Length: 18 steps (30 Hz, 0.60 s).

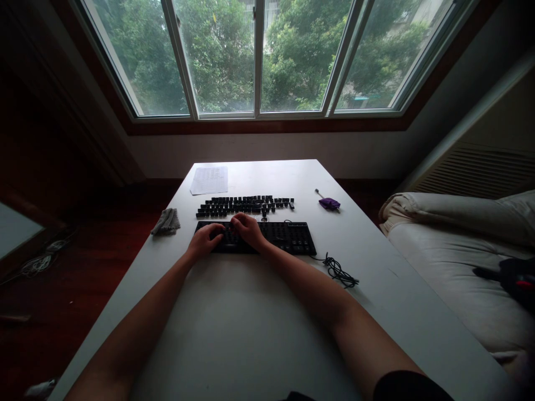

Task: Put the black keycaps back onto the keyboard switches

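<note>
A black keyboard [288,236] lies flat on the white table, its left part partly covered by my hands. My left hand [204,240] rests at the keyboard's left end, thumb and fingers apart over the keys, holding nothing that I can see. Over the left-middle keys, my right hand [247,229] has its fingertips pinched together. Whatever sits between them is too small and dark to name. Just behind the keyboard, loose black keycaps [234,206] stand in rows. The keyboard's cable [340,272] is coiled at its right front corner.
A crumpled grey cloth [166,221] lies left on the white table [259,323]. Printed paper [209,180] is at the far left. Toward the right lies a purple item [329,204] beside a thin brush-like stick [318,192]. A cushioned seat [455,267] borders the right side, below a window.
</note>
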Each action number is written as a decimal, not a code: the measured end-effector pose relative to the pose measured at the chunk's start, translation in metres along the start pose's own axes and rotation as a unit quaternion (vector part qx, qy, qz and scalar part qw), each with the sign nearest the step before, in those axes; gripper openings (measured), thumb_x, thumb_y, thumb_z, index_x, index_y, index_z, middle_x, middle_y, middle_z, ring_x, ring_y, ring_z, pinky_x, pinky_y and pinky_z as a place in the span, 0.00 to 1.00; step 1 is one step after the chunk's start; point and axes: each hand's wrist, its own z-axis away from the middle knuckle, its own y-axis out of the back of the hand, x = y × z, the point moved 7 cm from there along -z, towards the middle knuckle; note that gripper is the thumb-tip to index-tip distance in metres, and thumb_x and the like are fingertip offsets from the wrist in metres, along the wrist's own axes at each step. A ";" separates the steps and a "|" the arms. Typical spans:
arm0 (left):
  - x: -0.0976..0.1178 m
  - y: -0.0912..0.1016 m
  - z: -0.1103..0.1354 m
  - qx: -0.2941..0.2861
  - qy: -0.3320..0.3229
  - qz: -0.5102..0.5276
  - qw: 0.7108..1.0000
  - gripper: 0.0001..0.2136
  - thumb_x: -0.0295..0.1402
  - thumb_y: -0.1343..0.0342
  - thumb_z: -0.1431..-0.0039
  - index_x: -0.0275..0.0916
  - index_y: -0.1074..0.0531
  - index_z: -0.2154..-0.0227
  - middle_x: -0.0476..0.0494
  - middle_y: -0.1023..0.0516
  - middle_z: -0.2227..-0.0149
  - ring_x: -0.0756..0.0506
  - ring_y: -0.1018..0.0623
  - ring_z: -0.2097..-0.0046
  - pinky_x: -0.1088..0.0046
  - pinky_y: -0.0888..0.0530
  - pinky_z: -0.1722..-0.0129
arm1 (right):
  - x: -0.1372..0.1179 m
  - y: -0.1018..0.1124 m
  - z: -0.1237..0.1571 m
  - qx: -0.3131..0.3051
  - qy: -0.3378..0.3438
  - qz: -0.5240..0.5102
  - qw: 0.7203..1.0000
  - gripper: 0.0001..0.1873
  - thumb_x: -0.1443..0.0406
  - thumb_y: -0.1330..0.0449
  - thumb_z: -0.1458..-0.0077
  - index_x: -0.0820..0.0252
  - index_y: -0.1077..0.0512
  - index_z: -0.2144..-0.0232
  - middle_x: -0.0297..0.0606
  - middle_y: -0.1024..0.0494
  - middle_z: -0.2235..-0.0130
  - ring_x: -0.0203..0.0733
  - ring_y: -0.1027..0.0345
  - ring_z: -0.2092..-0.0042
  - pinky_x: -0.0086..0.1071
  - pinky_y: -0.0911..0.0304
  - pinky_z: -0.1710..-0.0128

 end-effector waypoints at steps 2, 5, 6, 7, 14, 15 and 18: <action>0.000 0.000 0.000 0.000 0.001 -0.002 1.000 0.15 0.36 0.44 0.42 0.44 0.25 0.52 0.44 0.20 0.54 0.41 0.22 0.53 0.63 0.25 0.51 | 0.000 0.000 0.000 0.001 0.003 0.001 1.000 0.17 0.50 0.44 0.41 0.57 0.30 0.65 0.32 0.24 0.72 0.37 0.28 0.73 0.29 0.34 0.71; 0.001 0.001 0.000 0.001 0.002 0.002 1.000 0.15 0.37 0.43 0.42 0.44 0.25 0.52 0.45 0.20 0.54 0.41 0.21 0.54 0.63 0.25 0.51 | 0.002 0.000 -0.001 0.000 0.004 -0.002 1.000 0.17 0.50 0.44 0.41 0.57 0.31 0.65 0.32 0.24 0.73 0.37 0.28 0.73 0.29 0.34 0.72; 0.001 0.001 0.000 0.001 0.001 0.004 1.000 0.15 0.37 0.43 0.42 0.44 0.25 0.52 0.45 0.20 0.54 0.41 0.21 0.54 0.63 0.25 0.51 | 0.003 0.000 -0.001 -0.001 0.002 -0.003 1.000 0.17 0.50 0.44 0.41 0.57 0.31 0.65 0.32 0.24 0.73 0.37 0.28 0.73 0.29 0.34 0.72; 0.001 0.001 0.000 0.003 0.001 0.006 1.000 0.15 0.37 0.43 0.42 0.44 0.25 0.52 0.45 0.20 0.54 0.41 0.21 0.54 0.63 0.25 0.51 | 0.004 0.000 -0.001 -0.001 0.002 -0.003 1.000 0.17 0.50 0.44 0.42 0.57 0.31 0.65 0.32 0.24 0.72 0.37 0.28 0.73 0.29 0.34 0.72; -0.003 -0.001 0.000 0.007 0.000 0.006 1.000 0.15 0.37 0.43 0.42 0.44 0.25 0.52 0.44 0.20 0.54 0.42 0.22 0.54 0.63 0.25 0.51 | 0.006 0.000 -0.003 0.002 0.002 0.002 1.000 0.17 0.50 0.44 0.41 0.57 0.30 0.65 0.32 0.24 0.72 0.36 0.28 0.74 0.29 0.34 0.72; -0.003 -0.001 0.000 0.008 -0.001 0.005 1.000 0.15 0.37 0.43 0.42 0.44 0.25 0.52 0.44 0.20 0.54 0.42 0.22 0.54 0.63 0.25 0.51 | 0.006 0.000 -0.002 0.003 0.000 0.002 1.000 0.17 0.50 0.44 0.41 0.57 0.30 0.65 0.32 0.24 0.72 0.36 0.28 0.74 0.29 0.34 0.72; -0.003 -0.001 0.000 0.006 -0.002 0.003 1.000 0.15 0.37 0.43 0.41 0.45 0.25 0.52 0.44 0.21 0.54 0.42 0.22 0.54 0.63 0.25 0.51 | 0.005 0.000 -0.002 0.003 0.003 -0.002 1.000 0.17 0.50 0.44 0.42 0.57 0.30 0.65 0.32 0.24 0.72 0.36 0.29 0.74 0.29 0.34 0.73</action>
